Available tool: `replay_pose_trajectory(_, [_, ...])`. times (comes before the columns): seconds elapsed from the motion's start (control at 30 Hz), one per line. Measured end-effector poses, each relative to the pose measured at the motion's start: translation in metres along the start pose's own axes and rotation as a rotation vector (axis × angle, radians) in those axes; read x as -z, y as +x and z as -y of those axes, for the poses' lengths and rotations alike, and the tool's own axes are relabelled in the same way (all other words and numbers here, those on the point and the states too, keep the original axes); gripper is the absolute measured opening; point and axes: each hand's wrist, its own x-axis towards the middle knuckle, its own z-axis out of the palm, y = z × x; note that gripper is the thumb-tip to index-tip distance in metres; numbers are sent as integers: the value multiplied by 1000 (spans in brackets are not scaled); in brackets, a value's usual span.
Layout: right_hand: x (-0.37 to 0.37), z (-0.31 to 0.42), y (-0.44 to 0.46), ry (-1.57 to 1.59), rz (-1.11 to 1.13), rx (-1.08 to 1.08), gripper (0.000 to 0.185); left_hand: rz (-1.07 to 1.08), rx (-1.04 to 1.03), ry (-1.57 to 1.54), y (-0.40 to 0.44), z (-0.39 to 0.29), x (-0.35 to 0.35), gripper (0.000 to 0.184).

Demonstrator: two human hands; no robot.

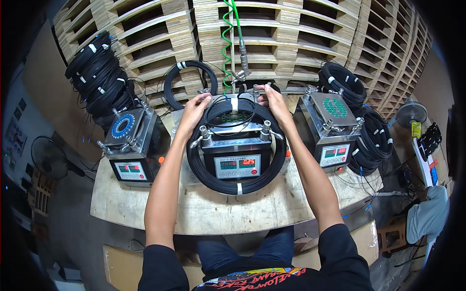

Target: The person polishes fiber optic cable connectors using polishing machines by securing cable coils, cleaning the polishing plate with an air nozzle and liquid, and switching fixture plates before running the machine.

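A large coil of black cable (211, 182) with white tape bands hangs around the front of the middle machine (237, 165), whose display is lit red. My left hand (195, 110) is at the machine's back left corner, beside the coil's upper edge, fingers bent and close together. Whether it holds anything is hidden. On the other side, my right hand (275, 103) is raised by the back right post, its thumb and fingers apart near the coil. A smaller loop of cable crosses the machine's top between the hands.
Similar machines stand at left (130, 145) and right (331, 131). Cable coils are piled at far left (99, 80) and right (371, 145); another coil (170, 92) leans behind. An air gun (243, 60) hangs above. Wooden pallets (286, 34) form the back. A seated person (429, 216) is at right.
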Motion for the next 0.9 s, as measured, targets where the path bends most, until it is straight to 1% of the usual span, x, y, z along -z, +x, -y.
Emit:
replay_pose_trajectory(0.07, [0, 0, 0, 51, 7, -7, 53, 5, 13, -20, 0, -1, 0, 41])
replay_pose_trajectory(0.13, [0, -2, 0, -30, -23, 17, 52, 26, -9, -31, -1, -2, 0, 42])
replay_pose_trajectory(0.23, [0, 0, -1, -57, -34, 0, 52, -2, -50, -68, -3, -3, -2, 42])
replay_pose_trajectory(0.37, [-2, 1, -1, -116, -73, 15, 53, -12, -37, -31, 0, 0, -2, 41])
replay_pose_trajectory(0.43, [0, 1, 1, -160, -28, 42, 52, -47, -48, 37, 1, 0, -2, 42])
replay_pose_trajectory(0.57, [1, 1, 2, -114, -4, 18, 49, -41, -14, 36, 0, -2, -2, 42])
replay_pose_trajectory(0.67, [-1, 4, 0, -43, -41, -1, 47, -43, -3, 84, -3, -7, -2, 45])
replay_pose_trajectory(0.73, [-2, 3, 0, -14, -75, -25, 48, -79, -29, 76, 0, -1, -2, 52])
replay_pose_trajectory(0.87, [-3, 5, -3, -10, -94, -53, 50, -58, -33, 25, 1, 3, -1, 59])
replay_pose_trajectory(0.9, [-3, 5, -2, -67, -105, -56, 52, -56, -44, 22, 1, 2, -2, 59])
